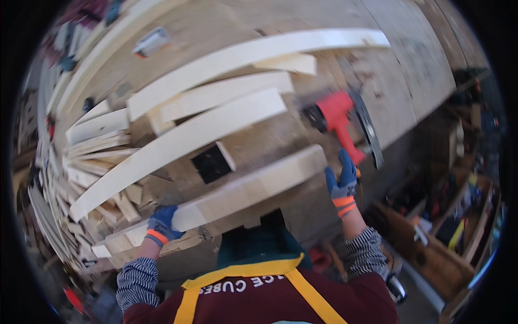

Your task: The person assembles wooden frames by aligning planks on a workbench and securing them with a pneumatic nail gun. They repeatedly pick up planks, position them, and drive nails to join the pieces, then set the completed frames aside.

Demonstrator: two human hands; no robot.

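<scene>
The left hand [162,224] and the right hand [341,181], both in blue gloves, gripped the two ends of a long wooden board [251,189] over the bench [259,137]. A red circular saw [345,121] sat just beyond the right hand, and more pale boards [216,97] lay farther off.

The red circular saw [345,127] is motion-blurred, its blade guard indistinct. The left gloved hand [162,225] has its fingers hidden behind the long pale wooden plank [248,189]. Far-left clutter [65,48] is too blurred to identify.
</scene>
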